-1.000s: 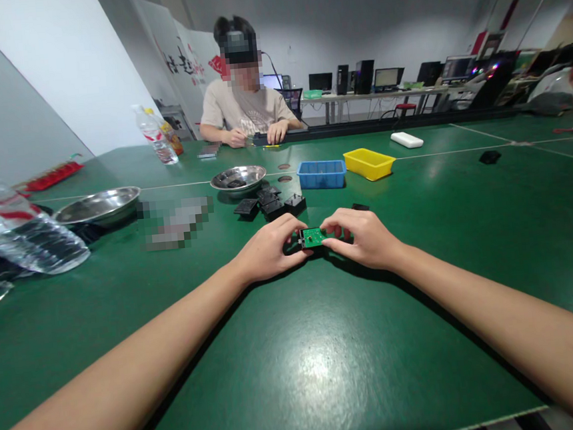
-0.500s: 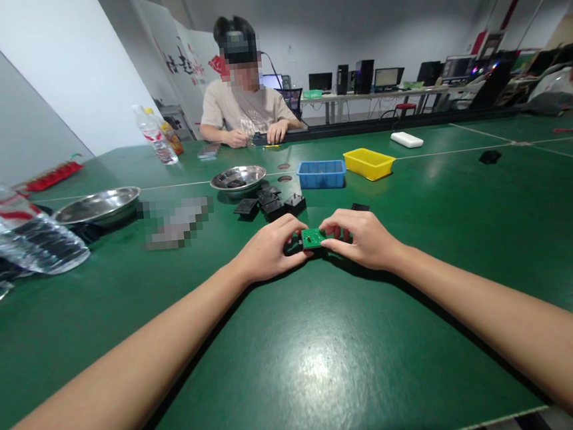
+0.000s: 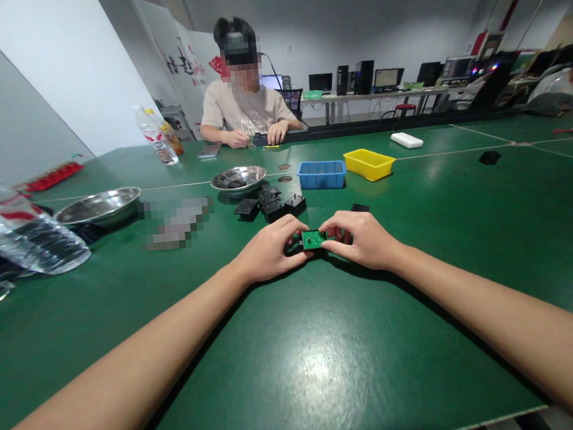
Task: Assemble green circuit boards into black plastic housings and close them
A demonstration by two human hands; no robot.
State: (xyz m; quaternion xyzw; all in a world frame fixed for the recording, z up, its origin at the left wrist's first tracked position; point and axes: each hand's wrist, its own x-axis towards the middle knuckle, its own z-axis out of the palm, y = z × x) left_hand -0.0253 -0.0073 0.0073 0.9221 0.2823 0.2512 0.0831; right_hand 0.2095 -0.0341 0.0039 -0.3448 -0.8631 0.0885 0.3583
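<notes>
A small green circuit board [image 3: 313, 240] with dark edging is held between my two hands, just above or on the green table [image 3: 298, 348]; I cannot tell which. My left hand [image 3: 274, 249] pinches its left side with thumb and fingers. On the opposite side my right hand [image 3: 356, 239] grips it between thumb and fingertips. Several black plastic cases [image 3: 273, 206] lie in a loose pile just beyond my left hand. Behind my right hand a dark flat piece [image 3: 360, 207] is partly hidden.
A steel bowl [image 3: 238, 180] holding dark parts stands past the pile, beside a blue bin [image 3: 322, 175] and a yellow bin [image 3: 369, 163]. At left are a steel dish [image 3: 100, 208] and a water bottle [image 3: 21, 228]. A co-worker [image 3: 247, 108] sits across the table.
The circuit board appears tilted slightly differently between my fingers. Both hands keep nearly the same place and hold.
</notes>
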